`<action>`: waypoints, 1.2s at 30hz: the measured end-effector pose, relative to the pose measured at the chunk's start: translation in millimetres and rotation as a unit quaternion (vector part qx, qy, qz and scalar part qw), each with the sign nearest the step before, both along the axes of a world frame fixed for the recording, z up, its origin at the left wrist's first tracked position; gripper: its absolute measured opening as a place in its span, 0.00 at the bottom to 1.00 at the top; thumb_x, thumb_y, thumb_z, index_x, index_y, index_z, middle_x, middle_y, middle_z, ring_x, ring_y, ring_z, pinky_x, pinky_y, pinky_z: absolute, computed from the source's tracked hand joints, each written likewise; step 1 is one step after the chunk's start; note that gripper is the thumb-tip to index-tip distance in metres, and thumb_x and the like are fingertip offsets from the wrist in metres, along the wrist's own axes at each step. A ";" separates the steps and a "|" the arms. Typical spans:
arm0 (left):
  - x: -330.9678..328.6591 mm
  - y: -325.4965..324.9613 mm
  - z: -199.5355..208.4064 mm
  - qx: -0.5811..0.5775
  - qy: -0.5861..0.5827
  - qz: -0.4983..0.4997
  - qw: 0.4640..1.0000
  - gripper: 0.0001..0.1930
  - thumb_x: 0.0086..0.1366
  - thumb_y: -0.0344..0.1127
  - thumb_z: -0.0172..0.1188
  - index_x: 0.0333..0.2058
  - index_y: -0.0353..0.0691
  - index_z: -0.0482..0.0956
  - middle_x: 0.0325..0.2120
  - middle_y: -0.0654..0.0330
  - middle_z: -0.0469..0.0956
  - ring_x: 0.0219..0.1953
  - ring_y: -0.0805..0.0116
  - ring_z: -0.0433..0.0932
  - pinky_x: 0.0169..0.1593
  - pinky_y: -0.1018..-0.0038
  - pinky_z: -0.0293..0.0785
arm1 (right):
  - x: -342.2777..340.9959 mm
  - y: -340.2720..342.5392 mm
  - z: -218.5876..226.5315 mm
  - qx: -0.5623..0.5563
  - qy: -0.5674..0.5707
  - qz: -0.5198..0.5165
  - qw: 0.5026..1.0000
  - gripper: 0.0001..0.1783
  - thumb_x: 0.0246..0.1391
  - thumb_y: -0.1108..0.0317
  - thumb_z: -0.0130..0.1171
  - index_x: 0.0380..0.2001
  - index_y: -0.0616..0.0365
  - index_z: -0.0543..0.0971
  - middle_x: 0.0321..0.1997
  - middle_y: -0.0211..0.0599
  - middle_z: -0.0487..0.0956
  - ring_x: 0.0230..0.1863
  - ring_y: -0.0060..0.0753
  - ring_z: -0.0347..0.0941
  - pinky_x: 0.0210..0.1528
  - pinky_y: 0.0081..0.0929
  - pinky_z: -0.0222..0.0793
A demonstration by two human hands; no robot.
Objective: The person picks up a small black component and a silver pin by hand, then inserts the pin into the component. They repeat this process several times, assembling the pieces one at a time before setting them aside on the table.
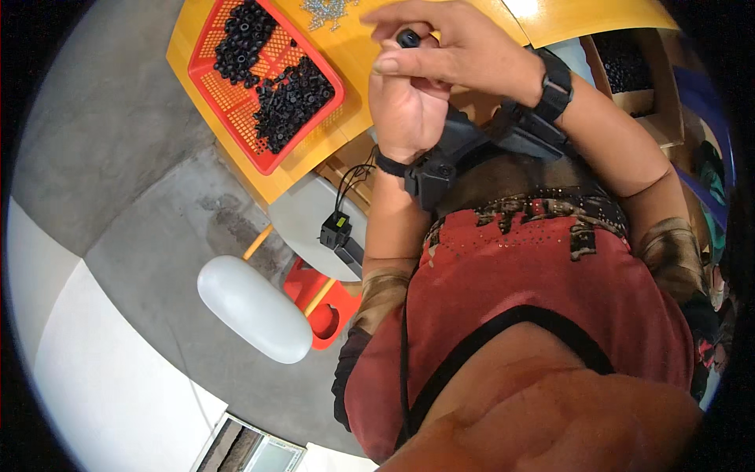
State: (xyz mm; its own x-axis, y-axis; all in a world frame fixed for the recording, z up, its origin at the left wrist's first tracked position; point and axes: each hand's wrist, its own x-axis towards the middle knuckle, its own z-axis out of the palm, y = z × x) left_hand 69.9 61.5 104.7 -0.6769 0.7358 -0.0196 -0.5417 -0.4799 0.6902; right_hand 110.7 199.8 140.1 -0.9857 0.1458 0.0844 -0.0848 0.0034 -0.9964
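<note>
My two hands meet above the yellow table, around a small black round part (408, 38) with a hole or dark centre. My right hand (452, 47) reaches across from the right, its thumb and fingers closed about the part. Below it, my left hand (410, 114) points up with the palm side showing and its fingers curled in against the part. The right thumb and palm hide most of the left fingers. Close by on the left, a red plastic basket (340, 98) holds black rings (244, 39) and smaller black pieces (291, 102) in two separate heaps.
Small silvery screws (324, 12) lie on the yellow table (358, 79) beyond the basket. At right stands an open cardboard box (635, 102) of black parts. A small black device (336, 230) with cables, a white rounded object (255, 309) and a red stool (340, 303) are lower left.
</note>
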 end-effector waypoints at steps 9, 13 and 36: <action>-8.5 -2.6 -7.8 -0.054 -0.050 -0.018 0.997 0.21 0.79 0.51 0.50 0.57 0.41 0.73 0.49 0.61 0.79 0.50 0.70 0.77 0.55 0.66 0.76 | 8.6 33.4 -10.9 0.235 0.184 -0.044 0.953 0.15 0.51 0.71 0.70 0.43 0.64 0.84 0.42 0.50 0.85 0.45 0.51 0.82 0.48 0.39 0.77; -15.0 -9.7 -11.5 -0.044 -0.091 -0.039 0.994 0.19 0.77 0.46 0.55 0.52 0.33 0.78 0.47 0.58 0.80 0.43 0.69 0.78 0.49 0.70 0.76 | 4.9 35.5 -19.7 0.223 0.162 -0.027 0.961 0.14 0.51 0.72 0.68 0.41 0.65 0.84 0.41 0.50 0.85 0.44 0.52 0.81 0.48 0.39 0.77; -27.6 17.8 -15.7 -0.200 -0.068 -0.012 0.977 0.18 0.73 0.35 0.62 0.56 0.30 0.77 0.43 0.54 0.83 0.39 0.71 0.80 0.43 0.76 0.79 | 21.9 150.4 -1.4 0.235 -0.024 -0.207 0.949 0.14 0.56 0.69 0.68 0.42 0.67 0.84 0.39 0.44 0.85 0.40 0.34 0.82 0.46 0.29 0.76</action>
